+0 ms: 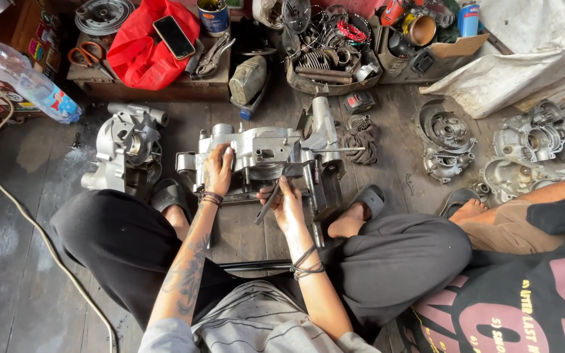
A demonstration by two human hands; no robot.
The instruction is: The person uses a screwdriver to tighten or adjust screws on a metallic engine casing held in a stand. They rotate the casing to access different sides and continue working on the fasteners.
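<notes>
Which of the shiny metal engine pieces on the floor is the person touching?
The middle engine case, right between the knees. The left hand rests on it and the right hand holds a dark tool against it. The others lie untouched.

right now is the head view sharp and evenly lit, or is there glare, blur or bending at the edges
Head view: soft, even daylight with only faint shadows; the engine casing under the left hand and the right hand is sharp; mild glare on the phone screen; wide-lens bending curves the floorboards near the edges; no motion blur.
</notes>
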